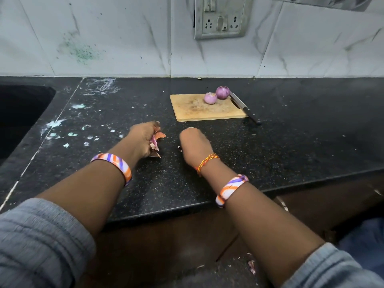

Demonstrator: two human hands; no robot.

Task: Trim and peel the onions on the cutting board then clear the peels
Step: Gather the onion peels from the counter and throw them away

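Observation:
Two peeled purple onions, a smaller one point(210, 98) and a larger one point(222, 92), sit at the far right of the wooden cutting board point(193, 110). A knife point(244, 107) lies along the board's right edge. My left hand point(143, 140) grips a bunch of onion peels point(155, 142) on the black counter, in front of the board. My right hand point(193, 145) rests edge-down on the counter beside it, back toward the camera; its fingers are hidden from me. A small peel scrap point(180, 148) lies between the two hands.
The black granite counter point(291, 146) carries white smears on its left part. A dark sink point(18, 113) lies at the far left. A tiled wall with a socket plate point(221, 19) stands behind. Peel bits point(251, 267) lie on the floor below the counter's front edge.

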